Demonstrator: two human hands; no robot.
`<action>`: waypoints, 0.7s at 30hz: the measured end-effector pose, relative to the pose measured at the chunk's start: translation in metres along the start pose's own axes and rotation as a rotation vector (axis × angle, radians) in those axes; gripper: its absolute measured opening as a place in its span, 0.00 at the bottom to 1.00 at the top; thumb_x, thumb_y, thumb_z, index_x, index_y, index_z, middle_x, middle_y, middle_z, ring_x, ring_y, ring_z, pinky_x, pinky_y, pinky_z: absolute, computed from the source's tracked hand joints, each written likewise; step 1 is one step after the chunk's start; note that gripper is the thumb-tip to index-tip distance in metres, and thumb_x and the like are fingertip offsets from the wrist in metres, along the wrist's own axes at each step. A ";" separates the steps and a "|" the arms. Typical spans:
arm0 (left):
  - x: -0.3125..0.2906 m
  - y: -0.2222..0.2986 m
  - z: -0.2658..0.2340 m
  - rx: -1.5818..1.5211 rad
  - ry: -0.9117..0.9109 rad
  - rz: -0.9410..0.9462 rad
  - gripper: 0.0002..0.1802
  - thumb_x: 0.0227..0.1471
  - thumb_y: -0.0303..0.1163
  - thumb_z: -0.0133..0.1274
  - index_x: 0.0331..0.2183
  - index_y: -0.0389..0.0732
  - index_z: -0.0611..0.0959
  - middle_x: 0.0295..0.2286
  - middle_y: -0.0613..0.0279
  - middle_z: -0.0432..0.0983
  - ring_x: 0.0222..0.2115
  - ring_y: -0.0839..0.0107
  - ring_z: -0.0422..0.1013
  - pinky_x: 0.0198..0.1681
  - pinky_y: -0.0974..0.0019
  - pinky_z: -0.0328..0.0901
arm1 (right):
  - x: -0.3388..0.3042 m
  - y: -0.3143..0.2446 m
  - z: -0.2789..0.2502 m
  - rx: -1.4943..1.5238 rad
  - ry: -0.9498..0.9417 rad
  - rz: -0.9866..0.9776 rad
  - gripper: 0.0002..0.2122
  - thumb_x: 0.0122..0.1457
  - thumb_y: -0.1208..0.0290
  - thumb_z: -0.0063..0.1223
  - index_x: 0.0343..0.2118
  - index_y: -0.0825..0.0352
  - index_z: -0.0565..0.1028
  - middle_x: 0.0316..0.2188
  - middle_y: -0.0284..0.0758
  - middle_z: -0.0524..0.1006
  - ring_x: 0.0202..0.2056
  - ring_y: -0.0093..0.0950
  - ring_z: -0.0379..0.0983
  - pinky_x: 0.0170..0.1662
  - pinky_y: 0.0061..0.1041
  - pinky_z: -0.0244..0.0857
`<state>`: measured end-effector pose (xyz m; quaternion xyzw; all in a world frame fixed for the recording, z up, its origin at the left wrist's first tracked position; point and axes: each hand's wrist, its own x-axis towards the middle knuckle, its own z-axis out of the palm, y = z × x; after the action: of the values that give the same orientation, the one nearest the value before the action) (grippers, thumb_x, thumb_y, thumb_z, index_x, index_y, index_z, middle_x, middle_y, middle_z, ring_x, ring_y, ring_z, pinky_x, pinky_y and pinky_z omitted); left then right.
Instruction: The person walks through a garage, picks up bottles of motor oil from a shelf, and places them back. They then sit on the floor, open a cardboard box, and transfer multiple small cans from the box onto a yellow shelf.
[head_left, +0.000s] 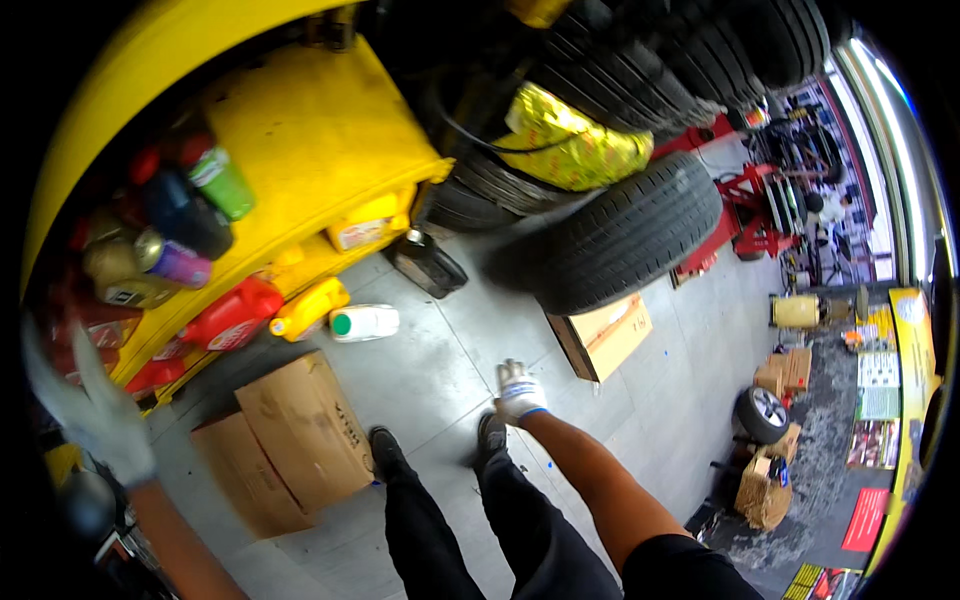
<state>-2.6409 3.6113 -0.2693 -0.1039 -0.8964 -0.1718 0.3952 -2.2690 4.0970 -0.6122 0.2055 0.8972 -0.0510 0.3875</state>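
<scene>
My left hand, in a pale work glove, is raised at the far left beside the yellow shelf. Motion blurs it, but thumb and fingers spread apart with nothing visible between them. Nearest to it are a reddish container and other bottles and cans, among them a purple can, a dark bottle and a green-labelled bottle. Low in front of me hangs my right hand, also gloved, its fingers loosely extended. It holds nothing and touches nothing.
Flattened cardboard lies left of my feet. A black tyre stands by a cardboard box. Red jugs, a yellow jug and a white bottle line the shelf's lower edge. A wheel and boxes are at right.
</scene>
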 end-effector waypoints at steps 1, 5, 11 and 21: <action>-0.056 0.013 0.001 -0.049 -0.107 -0.082 0.35 0.75 0.31 0.54 0.76 0.39 0.65 0.74 0.40 0.61 0.74 0.45 0.61 0.77 0.47 0.60 | -0.011 0.034 0.005 -0.006 -0.010 0.079 0.43 0.64 0.53 0.66 0.78 0.69 0.61 0.80 0.51 0.58 0.79 0.51 0.55 0.78 0.52 0.56; -0.371 -0.004 0.018 0.151 -0.860 -0.421 0.45 0.72 0.37 0.58 0.78 0.31 0.56 0.77 0.34 0.52 0.79 0.42 0.49 0.81 0.48 0.46 | -0.019 0.189 0.059 0.119 -0.028 0.311 0.41 0.61 0.49 0.69 0.72 0.66 0.68 0.75 0.49 0.66 0.74 0.49 0.64 0.73 0.53 0.62; -0.584 0.043 0.033 0.297 -1.361 -0.706 0.56 0.66 0.44 0.66 0.79 0.30 0.53 0.79 0.36 0.48 0.79 0.42 0.48 0.81 0.50 0.47 | 0.050 0.366 0.146 0.085 -0.051 0.244 0.35 0.65 0.52 0.66 0.70 0.65 0.70 0.74 0.43 0.68 0.75 0.45 0.62 0.73 0.50 0.62; -0.697 0.084 0.066 0.799 -1.019 -0.198 0.82 0.49 0.85 0.61 0.73 0.17 0.59 0.73 0.25 0.58 0.74 0.27 0.54 0.75 0.29 0.52 | 0.171 0.467 0.189 -0.350 0.101 -0.039 0.26 0.65 0.67 0.55 0.67 0.62 0.75 0.66 0.41 0.78 0.69 0.43 0.72 0.73 0.49 0.60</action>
<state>-2.1944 3.6789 -0.8110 0.0657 -0.9716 0.2093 -0.0884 -2.0561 4.5305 -0.8345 0.1196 0.9146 0.1085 0.3707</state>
